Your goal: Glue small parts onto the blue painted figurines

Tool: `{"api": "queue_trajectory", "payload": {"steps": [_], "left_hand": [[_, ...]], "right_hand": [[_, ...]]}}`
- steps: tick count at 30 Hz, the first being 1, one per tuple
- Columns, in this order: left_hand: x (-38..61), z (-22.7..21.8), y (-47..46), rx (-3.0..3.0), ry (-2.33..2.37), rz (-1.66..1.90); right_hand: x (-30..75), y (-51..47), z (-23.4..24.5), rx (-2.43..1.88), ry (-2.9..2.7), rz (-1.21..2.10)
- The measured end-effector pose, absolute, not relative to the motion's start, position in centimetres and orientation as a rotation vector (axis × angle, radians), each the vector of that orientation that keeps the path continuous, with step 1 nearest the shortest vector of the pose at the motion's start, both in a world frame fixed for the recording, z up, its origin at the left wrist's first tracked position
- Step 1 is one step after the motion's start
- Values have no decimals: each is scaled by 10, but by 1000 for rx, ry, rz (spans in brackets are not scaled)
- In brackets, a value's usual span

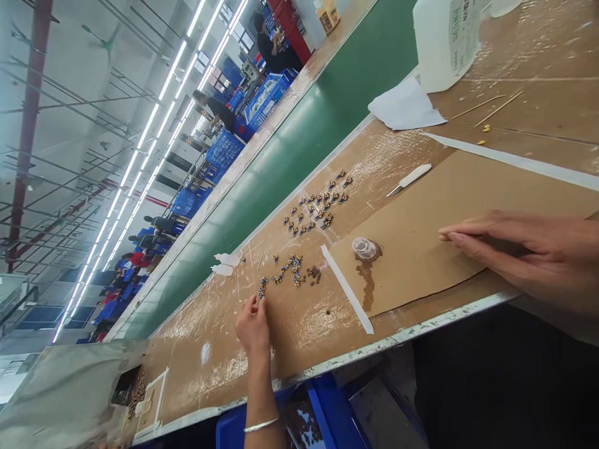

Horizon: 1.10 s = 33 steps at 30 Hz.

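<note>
My left hand (253, 324) reaches to the near end of a loose group of small blue-and-gold pieces (294, 265). Its thumb and fingertips close on one piece at the end of that group. A small pile of brown bits (313, 275) lies just right of the group. My right hand (533, 246) hovers over a cardboard sheet (421, 249), thumb and forefinger pressed together; whatever is between them is too small to make out. A small round lump with a whitish top (365, 249) sits on the sheet beside a dark wet streak (365, 284).
More blue-and-gold pieces (318, 206) lie spread behind. A white-handled knife (409, 179), white cloth (405, 106), large translucent jug (447, 43), thin sticks (498, 109) and small white bottles (224, 264) stand or lie about. A green belt (299, 143) runs beyond; people sit farther off.
</note>
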<state>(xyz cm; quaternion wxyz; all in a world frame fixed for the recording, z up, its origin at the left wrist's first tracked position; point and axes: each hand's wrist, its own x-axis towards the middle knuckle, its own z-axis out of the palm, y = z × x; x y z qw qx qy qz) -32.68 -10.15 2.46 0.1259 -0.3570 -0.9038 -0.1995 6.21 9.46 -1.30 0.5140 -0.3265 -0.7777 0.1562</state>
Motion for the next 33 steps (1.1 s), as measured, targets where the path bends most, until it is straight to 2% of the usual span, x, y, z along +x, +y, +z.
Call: {"api": "queue_trajectory", "payload": {"steps": [9,14,22,27,33], "left_hand": [[-349,34,-92,-1015,-2966,-609],[-351,47,-100,-991,-3101,-1045],[-287,56,-110,-747,-2792,-2054],[-245,62,-96,-781,-2681,-2293],[-215,67,-73,-909,-2684,-2302]], "right_hand": [[63,94,-10,-774,-1865,395],[61,91,-10,-828,-1833,546],[60,93,-11,-751,-1827,585],[60,94,-14,-714,-1823,624],[61,95,-13,-633,-1795,586]]}}
